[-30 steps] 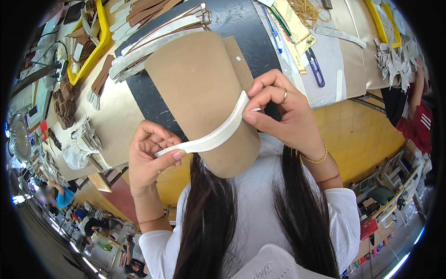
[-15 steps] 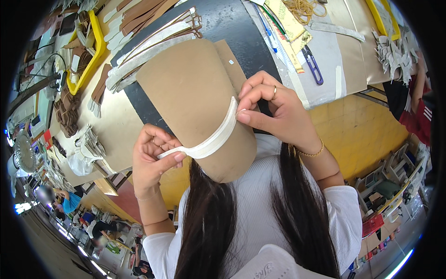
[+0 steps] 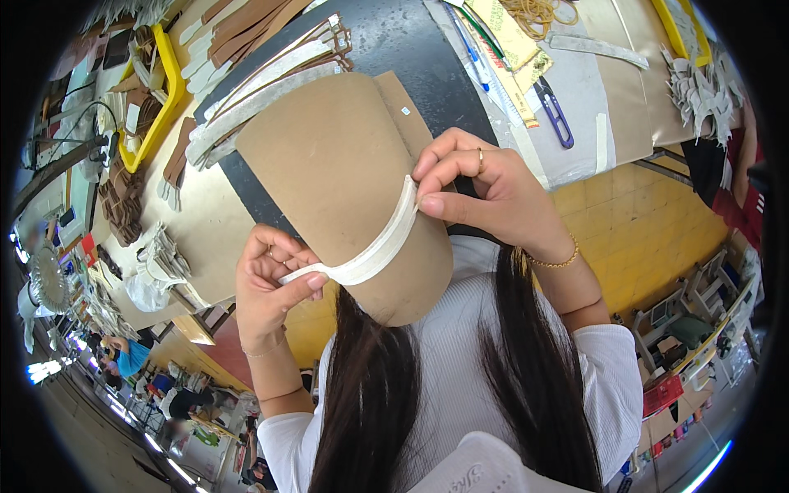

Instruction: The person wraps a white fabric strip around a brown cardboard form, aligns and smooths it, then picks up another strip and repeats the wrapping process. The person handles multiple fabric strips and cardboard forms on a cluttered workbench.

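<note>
A narrow white strip (image 3: 380, 253) lies in a curve across the lower part of a rounded tan form (image 3: 329, 156), which juts over the table's near edge toward me. At the strip's left end, my left hand (image 3: 275, 275) pinches it between thumb and fingers, and a short tail sticks out past the thumb. My right hand (image 3: 493, 185) is closed in a pinch on the edge of the strip near its other end, against the form's right side. The far side of the form is hidden.
Behind the form, brown and white strips (image 3: 279, 78) lie on a black board (image 3: 394, 41). Purple thread snips (image 3: 556, 119), pens and a yellow paper (image 3: 505, 37) are at the right. Yellow trays (image 3: 168, 94) and bundled pieces (image 3: 162, 256) stand left. Another person's red sleeve (image 3: 735, 197) shows far right.
The pinch of both hands on the strip stays much the same. The form and the strip's right end sit very slightly farther left and lower in view.
</note>
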Motion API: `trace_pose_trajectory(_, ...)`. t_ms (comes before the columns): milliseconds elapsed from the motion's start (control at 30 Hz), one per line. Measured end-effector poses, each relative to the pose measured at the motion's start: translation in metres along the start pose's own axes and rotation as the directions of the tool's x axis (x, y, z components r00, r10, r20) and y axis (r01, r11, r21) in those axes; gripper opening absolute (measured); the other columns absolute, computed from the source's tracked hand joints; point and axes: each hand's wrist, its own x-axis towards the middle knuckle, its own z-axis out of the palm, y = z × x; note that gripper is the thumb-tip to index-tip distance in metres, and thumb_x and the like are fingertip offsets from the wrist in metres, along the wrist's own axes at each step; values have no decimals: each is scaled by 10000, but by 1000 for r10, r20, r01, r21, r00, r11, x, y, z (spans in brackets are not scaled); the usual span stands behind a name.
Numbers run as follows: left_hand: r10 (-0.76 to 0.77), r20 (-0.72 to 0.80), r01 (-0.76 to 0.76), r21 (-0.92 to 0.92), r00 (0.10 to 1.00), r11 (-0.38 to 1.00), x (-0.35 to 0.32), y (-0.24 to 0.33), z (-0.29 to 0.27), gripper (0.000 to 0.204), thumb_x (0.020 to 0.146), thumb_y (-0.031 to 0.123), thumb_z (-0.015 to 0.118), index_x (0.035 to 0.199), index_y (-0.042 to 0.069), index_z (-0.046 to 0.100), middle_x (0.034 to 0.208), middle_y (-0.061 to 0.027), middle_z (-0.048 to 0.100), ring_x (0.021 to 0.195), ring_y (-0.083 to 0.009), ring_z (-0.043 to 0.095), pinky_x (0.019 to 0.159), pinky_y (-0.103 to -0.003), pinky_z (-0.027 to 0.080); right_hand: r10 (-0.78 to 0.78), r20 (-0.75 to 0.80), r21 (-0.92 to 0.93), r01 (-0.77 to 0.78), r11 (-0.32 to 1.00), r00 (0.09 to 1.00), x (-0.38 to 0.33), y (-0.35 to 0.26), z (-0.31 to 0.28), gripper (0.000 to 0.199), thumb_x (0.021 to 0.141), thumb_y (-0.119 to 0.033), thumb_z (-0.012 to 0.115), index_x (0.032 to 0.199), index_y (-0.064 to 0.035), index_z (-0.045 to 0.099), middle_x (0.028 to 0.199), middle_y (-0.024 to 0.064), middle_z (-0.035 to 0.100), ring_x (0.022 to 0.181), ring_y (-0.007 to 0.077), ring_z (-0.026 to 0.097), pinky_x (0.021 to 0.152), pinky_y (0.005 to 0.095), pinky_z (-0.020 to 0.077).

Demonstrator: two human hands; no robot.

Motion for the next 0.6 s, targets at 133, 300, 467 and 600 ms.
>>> trace_pose_trajectory(133,7,6,-7,-9,1000,1000,0,-1,0,392,713,-131,707,969,29,457,811,-165,648,638,-134,625,522,-218,513,-5,-32,-43,4,999,999,-1,-1,2,84,795,-90,714,841,-39,665,990,30,584,931,126,550,876,272,421)
trace_pose_trajectory(300,8,11,-8,-12,1000,1000,0,0,1,395,713,-135,707,969,27,454,812,-162,645,637,-134,625,524,-220,516,-6,-91,-108,-4,994,996,-3,-9,7,96,780,-95,725,804,-51,643,981,37,578,921,126,547,854,268,427)
trace_pose_trajectory(467,4,3,-4,2,1000,1000,1,0,1,396,713,-137,704,972,27,453,807,-156,641,633,-133,623,522,-220,516,151,34,183,-155,971,988,4,9,-1,187,807,-130,723,872,-41,572,883,7,571,805,79,548,739,221,449)
trace_pose_trajectory(600,-9,-29,9,-4,1000,1000,0,0,4,398,711,-137,698,977,33,456,798,-154,640,619,-131,613,510,-220,505,242,86,354,-256,899,967,12,20,-7,210,843,-115,693,952,-33,533,824,-10,560,745,54,541,683,188,447)
